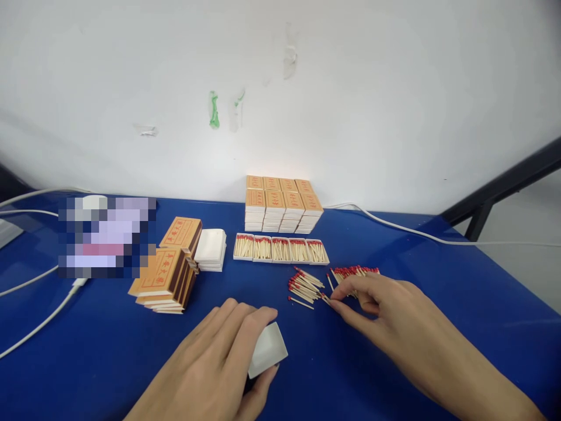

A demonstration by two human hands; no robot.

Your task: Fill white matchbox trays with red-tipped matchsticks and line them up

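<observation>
My left hand (pixel 223 356) grips a white matchbox tray (pixel 269 349) by its sides, at the front of the table. The part of the tray that shows looks bare inside. My right hand (pixel 377 307) pinches a match (pixel 325 299) between thumb and forefinger. Beside those fingertips lies a small loose pile of red-headed matches (pixel 305 286). A larger heap of matches (pixel 355 273) is partly hidden behind my right hand. Beyond them stands a row of several white trays filled with matches (pixel 280 249).
Closed matchboxes (pixel 283 202) are stacked against the white wall. To the left stand flat orange matchbox sleeves (pixel 162 272) in piles, next to stacked white trays (pixel 210 248). White cables (pixel 39 336) run across the blue table (pixel 438 275). A blurred-out item (pixel 107 234) lies at the left.
</observation>
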